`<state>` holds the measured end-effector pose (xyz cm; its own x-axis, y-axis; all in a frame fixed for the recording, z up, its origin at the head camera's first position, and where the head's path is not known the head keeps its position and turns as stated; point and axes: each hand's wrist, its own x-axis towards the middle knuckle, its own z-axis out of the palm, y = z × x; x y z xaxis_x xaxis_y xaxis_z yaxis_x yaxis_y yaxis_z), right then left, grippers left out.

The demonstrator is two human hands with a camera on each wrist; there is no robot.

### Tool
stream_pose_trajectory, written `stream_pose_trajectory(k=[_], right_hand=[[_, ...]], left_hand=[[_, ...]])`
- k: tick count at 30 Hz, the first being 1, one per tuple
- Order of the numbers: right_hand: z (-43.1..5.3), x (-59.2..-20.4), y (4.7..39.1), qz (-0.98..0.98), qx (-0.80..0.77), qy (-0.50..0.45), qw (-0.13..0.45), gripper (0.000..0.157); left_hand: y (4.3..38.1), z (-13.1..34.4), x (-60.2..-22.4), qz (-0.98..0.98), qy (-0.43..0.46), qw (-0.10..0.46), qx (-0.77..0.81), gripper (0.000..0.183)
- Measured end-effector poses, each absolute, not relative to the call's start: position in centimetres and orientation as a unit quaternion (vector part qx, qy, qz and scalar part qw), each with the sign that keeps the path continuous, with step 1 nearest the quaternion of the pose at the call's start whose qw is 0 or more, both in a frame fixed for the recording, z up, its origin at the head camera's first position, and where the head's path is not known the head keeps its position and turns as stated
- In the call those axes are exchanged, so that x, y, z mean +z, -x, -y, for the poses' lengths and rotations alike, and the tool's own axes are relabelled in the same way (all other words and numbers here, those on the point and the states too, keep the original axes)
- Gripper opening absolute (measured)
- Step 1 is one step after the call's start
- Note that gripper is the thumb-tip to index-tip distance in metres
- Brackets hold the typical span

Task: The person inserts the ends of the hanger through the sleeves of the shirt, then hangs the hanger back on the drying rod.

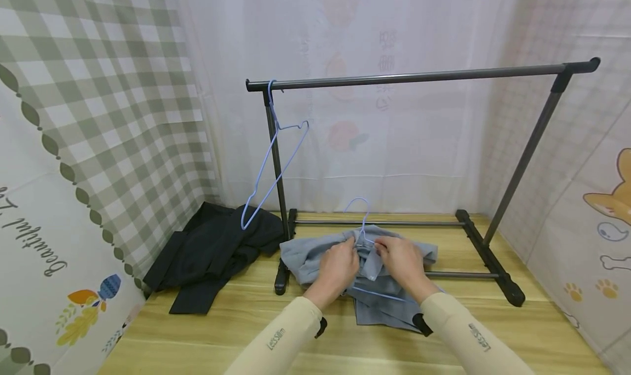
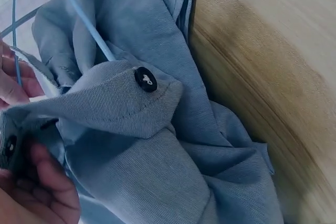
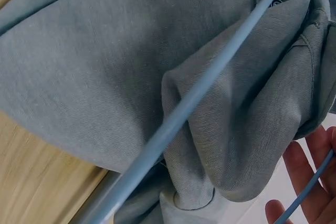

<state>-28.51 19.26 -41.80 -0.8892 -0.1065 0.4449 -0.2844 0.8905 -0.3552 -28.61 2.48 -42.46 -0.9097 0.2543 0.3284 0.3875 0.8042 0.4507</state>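
A grey-blue shirt [image 1: 305, 257] lies bunched on the table with a blue hanger [image 1: 366, 205] partly inside it, the hook standing up at the collar. My left hand [image 1: 340, 263] pinches the shirt's buttoned edge; in the left wrist view its fingers [image 2: 50, 182] curl at the cloth beside a dark button. Opposite it, my right hand [image 1: 401, 260] grips the hanger near its neck, the wire crossing its fingers [image 3: 315, 182] in the right wrist view. Below both hands, the hanger's lower bar [image 1: 379, 294] runs across the shirt front. Folds hide part of the hanger.
A dark metal clothes rack [image 1: 419, 78] spans the table behind the shirt, its feet on the wood. Another blue hanger [image 1: 263, 167] hangs at the rail's left end. Dark folded clothing [image 1: 217, 249] lies at the left. Patterned curtains [image 1: 143, 90] enclose the sides and back.
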Motion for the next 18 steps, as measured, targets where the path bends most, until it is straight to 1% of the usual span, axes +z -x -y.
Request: stream_pose_trajectory(k=[3, 5, 7, 10, 12, 14, 18], right_hand=[[-19.6, -41.9, 28.7, 0.951, 0.222, -0.092, 0.197, 0.018], [-19.9, -41.9, 28.9, 0.951, 0.228, -0.086, 0.192, 0.019], [-20.1, -41.9, 28.9, 0.949, 0.236, -0.086, 0.191, 0.019], [-20.4, -41.8, 29.1, 0.946, 0.245, -0.089, 0.191, 0.019], [-20.6, -41.8, 29.2, 0.945, 0.25, -0.089, 0.189, 0.019], [-20.9, -41.8, 29.2, 0.946, 0.252, -0.089, 0.185, 0.019], [-21.2, -41.7, 29.2, 0.947, 0.254, -0.092, 0.177, 0.02]], left_hand=[[28.5, -2.1, -42.5, 0.931, 0.198, 0.11, -0.287, 0.039], [28.6, -1.5, -42.8, 0.92, 0.214, 0.127, -0.302, 0.039], [28.8, -0.6, -43.1, 0.909, 0.216, 0.162, -0.317, 0.036], [29.3, 1.4, -43.8, 0.893, 0.192, 0.235, -0.332, 0.026], [29.7, 2.9, -44.2, 0.889, 0.165, 0.259, -0.34, 0.022], [30.0, 4.4, -44.6, 0.892, 0.134, 0.259, -0.345, 0.026], [30.1, 7.1, -45.5, 0.917, 0.086, 0.2, -0.334, 0.052]])
